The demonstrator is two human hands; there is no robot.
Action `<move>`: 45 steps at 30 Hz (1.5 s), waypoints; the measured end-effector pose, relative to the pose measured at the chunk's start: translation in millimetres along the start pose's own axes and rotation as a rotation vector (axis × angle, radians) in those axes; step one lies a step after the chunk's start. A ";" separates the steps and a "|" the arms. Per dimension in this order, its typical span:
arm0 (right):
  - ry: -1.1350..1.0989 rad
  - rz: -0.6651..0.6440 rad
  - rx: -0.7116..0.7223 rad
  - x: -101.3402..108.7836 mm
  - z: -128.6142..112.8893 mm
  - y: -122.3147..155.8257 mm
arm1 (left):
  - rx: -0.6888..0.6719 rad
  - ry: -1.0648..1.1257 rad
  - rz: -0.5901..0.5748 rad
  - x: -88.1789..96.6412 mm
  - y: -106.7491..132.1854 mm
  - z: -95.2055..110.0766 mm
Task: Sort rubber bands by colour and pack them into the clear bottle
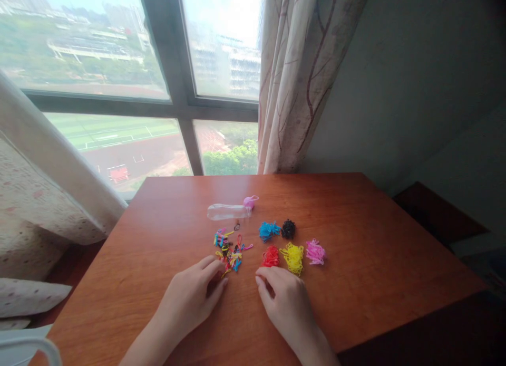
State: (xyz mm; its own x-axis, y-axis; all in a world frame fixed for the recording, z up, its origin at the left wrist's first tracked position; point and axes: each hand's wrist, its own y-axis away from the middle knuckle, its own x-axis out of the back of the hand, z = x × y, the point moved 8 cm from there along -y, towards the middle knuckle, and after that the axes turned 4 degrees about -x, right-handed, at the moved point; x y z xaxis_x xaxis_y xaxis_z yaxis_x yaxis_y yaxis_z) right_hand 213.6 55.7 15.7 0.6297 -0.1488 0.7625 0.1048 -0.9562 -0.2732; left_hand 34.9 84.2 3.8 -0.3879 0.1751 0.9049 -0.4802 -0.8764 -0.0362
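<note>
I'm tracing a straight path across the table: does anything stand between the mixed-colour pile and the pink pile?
Yes. Going right from the mixed-colour pile to the pink pile, the red pile comes first, then the yellow pile.

Two hands, one left hand (192,289) and one right hand (286,295); one tabletop (356,250); five single-colour piles of small bands, namely one blue pile (269,231), one black pile (288,229), one red pile (271,256), one yellow pile (293,258) and one pink pile (315,252); one mixed-colour heap (236,258), its bands too tangled to count; one dark band (236,227) apart from the rest; one clear bottle (226,212); one pink cap (249,202); two curtains (296,76); four window panes (114,139) visible.
</note>
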 end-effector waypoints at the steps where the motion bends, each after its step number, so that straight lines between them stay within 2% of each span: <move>1: -0.008 -0.011 -0.003 -4.2 -2.6 2.5 | 0.001 0.001 -0.002 -0.2 0.1 -0.3; 6: -0.008 -0.057 -0.022 -16.5 -6.3 9.4 | 0.037 -0.039 -0.002 0.0 0.8 -4.7; 14: -0.022 -0.052 -0.022 -17.9 -5.2 13.0 | 0.005 0.000 -0.006 0.5 0.6 -6.8; 25: 0.040 -0.117 -0.007 -24.7 -17.0 11.1 | -0.165 0.152 0.012 -2.3 -1.0 20.9; 37: -0.022 -0.078 0.009 -21.6 -19.4 12.0 | -0.190 0.152 0.016 0.2 -0.8 26.0; 41: -0.058 -0.040 -0.010 -12.7 -13.2 13.9 | -0.169 0.149 0.008 0.3 -0.8 23.3; 45: -0.067 0.085 -0.051 16.7 11.9 15.6 | -0.147 0.126 0.013 2.1 -0.6 19.7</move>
State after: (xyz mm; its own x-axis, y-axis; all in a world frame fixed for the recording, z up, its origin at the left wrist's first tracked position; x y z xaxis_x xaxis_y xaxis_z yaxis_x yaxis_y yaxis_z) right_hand 234.9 41.3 17.2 0.6848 -0.2140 0.6966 0.0108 -0.9528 -0.3033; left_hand 49.8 76.2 14.1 -0.4863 0.2271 0.8438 -0.5805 -0.8057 -0.1177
